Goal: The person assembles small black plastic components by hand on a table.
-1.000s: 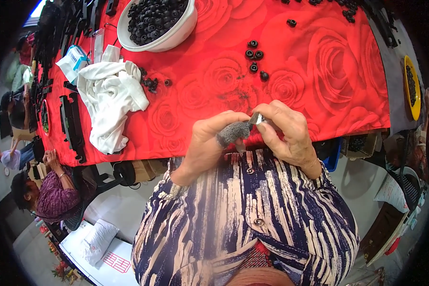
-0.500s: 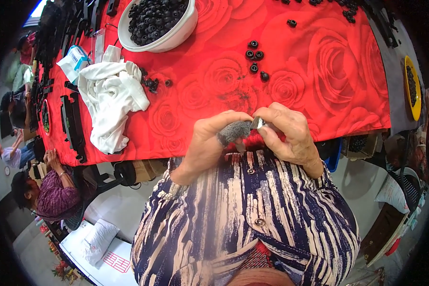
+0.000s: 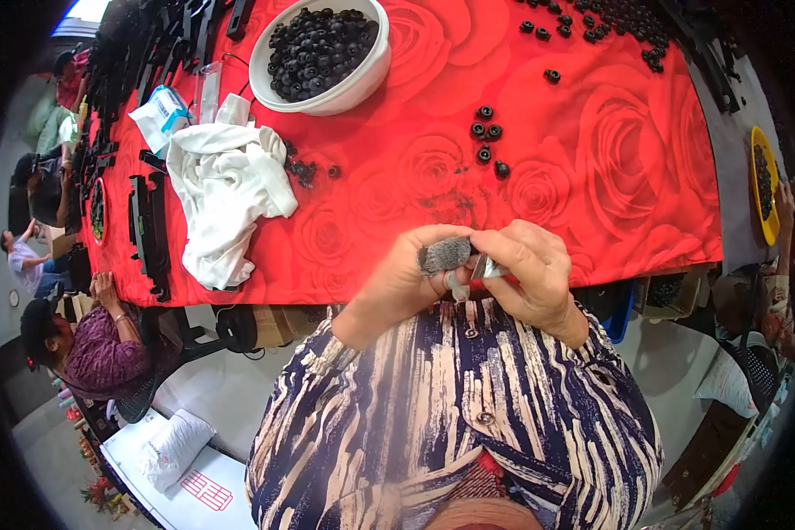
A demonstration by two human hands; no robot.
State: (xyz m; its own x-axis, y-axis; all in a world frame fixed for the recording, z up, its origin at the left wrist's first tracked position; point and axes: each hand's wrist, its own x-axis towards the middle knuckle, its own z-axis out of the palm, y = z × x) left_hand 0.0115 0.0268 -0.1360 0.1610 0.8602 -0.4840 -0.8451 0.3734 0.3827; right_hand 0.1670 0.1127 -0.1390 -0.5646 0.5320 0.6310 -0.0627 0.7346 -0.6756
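Note:
My left hand is closed in front of my chest, just over the table's near edge. A grey knitted cover wraps one of its fingers, and a pale translucent cover sits on another. At those fingertips is a small black part, mostly hidden by the fingers. My right hand pinches a small shiny metal blade close beside the black part. Beyond my hands, several small black round parts lie on the red rose-patterned tablecloth, with dark crumbs nearby.
A white bowl full of black round parts stands at the far left-centre. Left of my hands lie a white cloth and long black strips. A co-worker in purple sits left. A yellow tray is far right.
The view has shifted, so the table's things appear lower and further right. My hands stay together; the blade now points lower, and the left hand's covered finger has turned.

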